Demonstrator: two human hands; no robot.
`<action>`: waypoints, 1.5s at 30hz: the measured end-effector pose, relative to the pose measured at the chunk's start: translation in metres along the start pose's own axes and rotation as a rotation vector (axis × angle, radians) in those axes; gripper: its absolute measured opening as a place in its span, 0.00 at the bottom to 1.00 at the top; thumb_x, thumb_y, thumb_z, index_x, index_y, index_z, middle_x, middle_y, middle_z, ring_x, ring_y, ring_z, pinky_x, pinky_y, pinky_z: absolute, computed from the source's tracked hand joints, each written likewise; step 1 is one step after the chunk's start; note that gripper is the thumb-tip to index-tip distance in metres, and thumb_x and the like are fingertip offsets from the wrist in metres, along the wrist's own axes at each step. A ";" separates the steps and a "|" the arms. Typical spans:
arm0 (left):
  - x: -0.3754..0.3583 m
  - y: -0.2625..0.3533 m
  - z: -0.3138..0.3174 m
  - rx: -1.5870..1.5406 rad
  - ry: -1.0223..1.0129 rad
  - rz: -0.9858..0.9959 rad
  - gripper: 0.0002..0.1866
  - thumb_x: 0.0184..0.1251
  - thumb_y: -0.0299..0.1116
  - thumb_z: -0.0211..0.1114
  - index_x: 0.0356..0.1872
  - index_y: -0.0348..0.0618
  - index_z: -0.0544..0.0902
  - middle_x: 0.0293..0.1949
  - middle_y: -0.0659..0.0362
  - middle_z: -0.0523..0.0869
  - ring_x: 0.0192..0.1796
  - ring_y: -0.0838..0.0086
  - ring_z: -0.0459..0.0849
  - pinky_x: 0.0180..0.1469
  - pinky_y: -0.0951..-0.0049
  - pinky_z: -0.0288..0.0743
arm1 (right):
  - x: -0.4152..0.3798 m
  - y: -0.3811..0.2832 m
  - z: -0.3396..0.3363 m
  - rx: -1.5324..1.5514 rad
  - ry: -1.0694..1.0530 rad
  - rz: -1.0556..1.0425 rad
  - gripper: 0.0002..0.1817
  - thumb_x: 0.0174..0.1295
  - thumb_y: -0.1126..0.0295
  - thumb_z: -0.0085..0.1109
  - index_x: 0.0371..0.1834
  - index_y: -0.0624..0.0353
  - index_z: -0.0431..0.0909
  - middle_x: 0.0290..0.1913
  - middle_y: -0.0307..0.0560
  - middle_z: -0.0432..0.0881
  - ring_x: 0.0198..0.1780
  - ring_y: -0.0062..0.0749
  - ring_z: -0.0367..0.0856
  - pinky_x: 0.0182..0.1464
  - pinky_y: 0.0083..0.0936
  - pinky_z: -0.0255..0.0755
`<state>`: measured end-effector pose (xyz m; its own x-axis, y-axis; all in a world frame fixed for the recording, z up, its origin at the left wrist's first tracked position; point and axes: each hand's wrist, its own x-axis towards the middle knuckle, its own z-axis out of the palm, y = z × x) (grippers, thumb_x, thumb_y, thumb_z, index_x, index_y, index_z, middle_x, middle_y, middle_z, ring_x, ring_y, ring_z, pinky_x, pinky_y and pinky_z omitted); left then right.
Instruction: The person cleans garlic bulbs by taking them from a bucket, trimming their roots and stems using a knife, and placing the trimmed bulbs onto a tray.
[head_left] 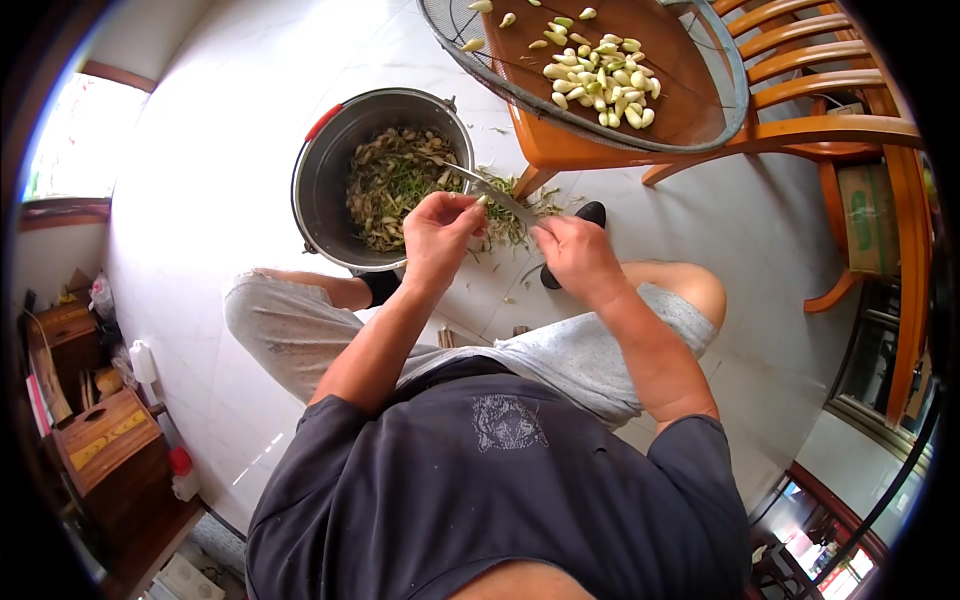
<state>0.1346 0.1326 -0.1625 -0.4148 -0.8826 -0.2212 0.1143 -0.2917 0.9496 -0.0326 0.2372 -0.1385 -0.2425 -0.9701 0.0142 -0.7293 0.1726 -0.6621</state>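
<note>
My left hand (437,232) pinches a small pale garlic clove (482,201) between thumb and fingertips, in front of the bucket's right rim. In my right hand (580,258) is a knife (507,202), its blade slanting up and left past the clove toward the rim. The metal bucket (312,190), with a red grip on its handle, holds a heap of dry skins and green trimmings (395,185). Up and to the right, a round mesh sieve (690,140) rests on a wooden chair, bearing a pile of peeled garlic cloves (605,80) and several scattered ones.
Green and pale scraps (510,225) litter the tiled floor between bucket and chair. The wooden chair (560,140) stands at upper right, its slatted back to the right. My knees flank the work area. Wooden cabinets (110,440) line the lower left, and a green box (868,220) sits at far right.
</note>
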 end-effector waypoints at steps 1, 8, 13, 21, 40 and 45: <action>0.000 0.002 -0.001 -0.009 -0.016 0.039 0.06 0.60 0.22 0.66 0.36 0.32 0.79 0.28 0.58 0.84 0.29 0.78 0.82 0.34 0.81 0.77 | 0.001 0.012 0.000 -0.057 -0.089 0.116 0.11 0.59 0.65 0.56 0.30 0.62 0.80 0.28 0.58 0.80 0.34 0.54 0.79 0.38 0.42 0.73; 0.006 0.046 0.007 -0.032 -0.091 0.119 0.08 0.58 0.23 0.68 0.37 0.32 0.80 0.30 0.56 0.84 0.31 0.76 0.82 0.37 0.78 0.77 | 0.002 0.015 -0.017 -0.068 -0.184 0.342 0.15 0.59 0.63 0.55 0.28 0.67 0.78 0.30 0.64 0.79 0.36 0.56 0.79 0.41 0.42 0.72; 0.051 0.101 0.055 0.406 -0.300 0.202 0.14 0.61 0.30 0.67 0.43 0.29 0.79 0.31 0.56 0.85 0.30 0.79 0.82 0.34 0.79 0.77 | 0.006 0.014 -0.005 -0.105 -0.282 0.198 0.15 0.59 0.63 0.55 0.28 0.67 0.78 0.29 0.63 0.79 0.34 0.57 0.79 0.40 0.42 0.72; 0.137 0.125 0.007 0.338 0.025 0.302 0.17 0.67 0.38 0.62 0.44 0.31 0.80 0.34 0.53 0.85 0.32 0.76 0.83 0.34 0.78 0.79 | 0.003 0.009 -0.008 -0.137 -0.402 0.215 0.14 0.59 0.63 0.54 0.29 0.65 0.79 0.30 0.62 0.80 0.37 0.57 0.79 0.42 0.44 0.72; 0.236 -0.097 -0.178 1.463 0.101 -0.011 0.19 0.52 0.24 0.58 0.48 0.49 0.81 0.48 0.49 0.80 0.53 0.54 0.77 0.56 0.58 0.72 | 0.019 0.001 0.001 -0.139 -0.543 0.207 0.11 0.60 0.66 0.54 0.29 0.63 0.77 0.28 0.61 0.79 0.35 0.57 0.78 0.38 0.46 0.71; 0.232 -0.092 -0.180 1.418 0.128 0.016 0.10 0.52 0.26 0.61 0.38 0.44 0.81 0.43 0.49 0.82 0.49 0.54 0.79 0.51 0.58 0.73 | 0.021 0.000 0.000 -0.121 -0.525 0.200 0.10 0.59 0.66 0.55 0.29 0.63 0.76 0.29 0.61 0.79 0.34 0.57 0.78 0.38 0.46 0.70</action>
<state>0.1906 -0.1120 -0.3411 -0.3302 -0.9313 -0.1538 -0.8996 0.2611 0.3502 -0.0377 0.2169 -0.1388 -0.0557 -0.8658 -0.4973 -0.7777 0.3500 -0.5222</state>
